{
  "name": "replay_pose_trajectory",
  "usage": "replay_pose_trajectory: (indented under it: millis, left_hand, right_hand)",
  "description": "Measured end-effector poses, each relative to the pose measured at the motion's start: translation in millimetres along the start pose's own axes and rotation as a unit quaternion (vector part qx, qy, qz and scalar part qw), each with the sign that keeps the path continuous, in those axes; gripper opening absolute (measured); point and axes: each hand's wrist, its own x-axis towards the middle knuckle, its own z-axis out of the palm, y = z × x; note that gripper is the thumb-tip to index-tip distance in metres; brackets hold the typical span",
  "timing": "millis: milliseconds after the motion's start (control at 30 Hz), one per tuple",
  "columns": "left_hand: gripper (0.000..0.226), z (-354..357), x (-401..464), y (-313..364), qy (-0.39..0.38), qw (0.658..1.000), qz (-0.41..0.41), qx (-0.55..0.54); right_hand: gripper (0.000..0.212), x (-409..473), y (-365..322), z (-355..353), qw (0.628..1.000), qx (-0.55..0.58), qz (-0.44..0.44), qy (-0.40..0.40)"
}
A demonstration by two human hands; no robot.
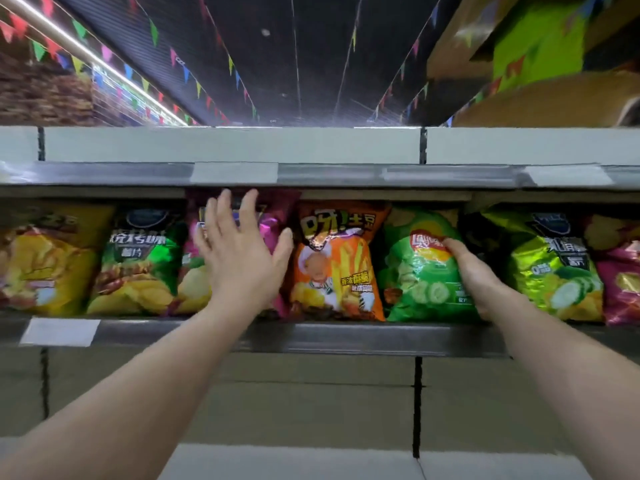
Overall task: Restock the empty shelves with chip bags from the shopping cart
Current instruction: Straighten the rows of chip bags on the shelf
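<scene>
A row of chip bags stands on the grey shelf. My left hand is spread flat with straight fingers against a purple-pink bag, covering most of it. To its right stands an orange bag. My right hand grips the right edge of a green bag, thumb on its front and the other fingers hidden behind it. The shopping cart is out of view.
Left of the purple bag stand a dark green bag and a yellow bag. Right of my right hand are a lime-green bag and a pink bag. The upper shelf's edge hangs close above the bags.
</scene>
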Motion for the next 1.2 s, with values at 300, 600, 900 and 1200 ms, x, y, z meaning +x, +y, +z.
replay_pose_trajectory:
  millis: [300, 600, 900, 1200]
  left_hand:
    - [0.098, 2.3, 13.0, -14.3, -0.207, 0.969, -0.049, 0.126]
    - [0.098, 3.4, 13.6, -16.0, -0.208, 0.964, -0.039, 0.158]
    - [0.102, 12.8, 18.9, -19.3, -0.213, 0.962, -0.042, 0.168]
    - [0.092, -3.2, 14.8, -18.5, -0.218, 0.968, -0.048, 0.112]
  right_hand:
    - [0.074, -0.5, 5.8, 10.1, 0.999, -0.032, -0.026, 0.008]
    - [0.073, 4.0, 10.6, 14.9, 0.996, -0.069, -0.049, 0.038]
    - [0.081, 4.6, 11.9, 24.1, 0.993, -0.099, -0.041, 0.048]
    - [0.08, -9.9, -2.0, 16.6, 0.991, -0.114, -0.042, 0.052]
